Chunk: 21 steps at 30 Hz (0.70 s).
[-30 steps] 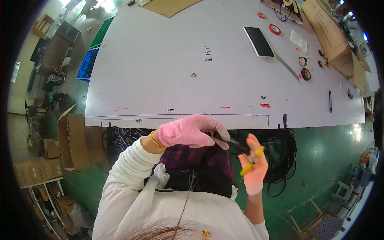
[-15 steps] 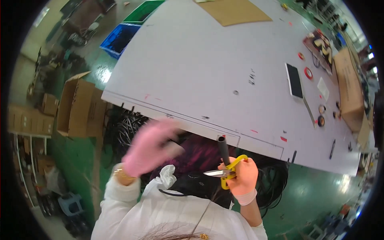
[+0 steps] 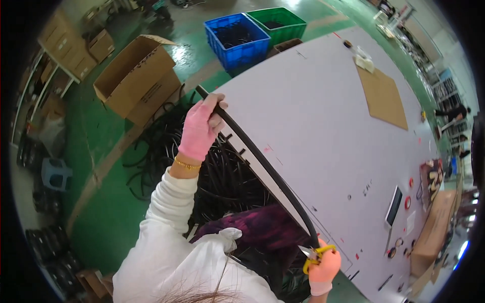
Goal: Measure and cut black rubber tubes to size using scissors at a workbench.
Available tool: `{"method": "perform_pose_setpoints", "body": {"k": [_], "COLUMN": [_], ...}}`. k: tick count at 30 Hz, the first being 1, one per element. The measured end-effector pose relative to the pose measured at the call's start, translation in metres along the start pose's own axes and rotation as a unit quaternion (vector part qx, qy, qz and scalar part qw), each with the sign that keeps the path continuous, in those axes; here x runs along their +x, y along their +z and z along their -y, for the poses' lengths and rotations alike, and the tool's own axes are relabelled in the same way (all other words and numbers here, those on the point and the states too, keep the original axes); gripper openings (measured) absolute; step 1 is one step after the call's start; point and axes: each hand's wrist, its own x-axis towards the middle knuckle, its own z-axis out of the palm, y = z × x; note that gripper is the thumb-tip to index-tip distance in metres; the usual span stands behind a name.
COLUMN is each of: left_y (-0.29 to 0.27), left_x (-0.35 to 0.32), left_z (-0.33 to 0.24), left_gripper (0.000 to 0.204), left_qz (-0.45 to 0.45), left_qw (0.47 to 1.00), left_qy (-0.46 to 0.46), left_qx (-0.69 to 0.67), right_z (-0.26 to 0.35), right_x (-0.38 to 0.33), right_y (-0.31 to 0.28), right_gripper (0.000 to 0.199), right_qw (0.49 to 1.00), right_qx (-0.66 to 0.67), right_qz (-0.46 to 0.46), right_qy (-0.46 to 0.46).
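A long black rubber tube lies along the near edge of the white table. My left hand, in a pink glove, is closed around it close to its far left end, which sticks out past the fingers. At the other end, my right hand, in an orange-pink glove, grips the tube together with yellow-handled scissors. The scissors' blades point left, beside the tube. Black marks on the table edge show just to the right of my left hand.
Many loose black tubes are heaped below the table edge. An open cardboard box, a blue crate and a green crate stand beyond. On the table are a brown board, a phone and tape rolls.
My left hand, blurred and without the tube before, has moved up and left and now grips the tube's far end. The tube is stretched along the edge. My view has turned left.
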Motion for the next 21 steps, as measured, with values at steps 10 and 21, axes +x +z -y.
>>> {"method": "perform_pose_setpoints", "body": {"k": [10,21], "left_y": [-0.030,-0.028], "left_x": [0.052,0.062], "left_z": [0.056,0.045], "left_gripper": [0.059,0.038], "left_qz": [-0.124,0.144], "left_qw": [0.620,0.605], "left_qy": [0.387,0.362], "left_qx": [0.672,0.694], "right_z": [-0.023,-0.027], "right_x": [0.028,0.049], "right_y": [0.002,0.004], "right_gripper": [0.041,0.025], "right_qw": [0.988,0.992], "right_qx": [-0.093,-0.021], "right_qz": [0.079,0.114], "right_qy": [-0.093,-0.051]}}
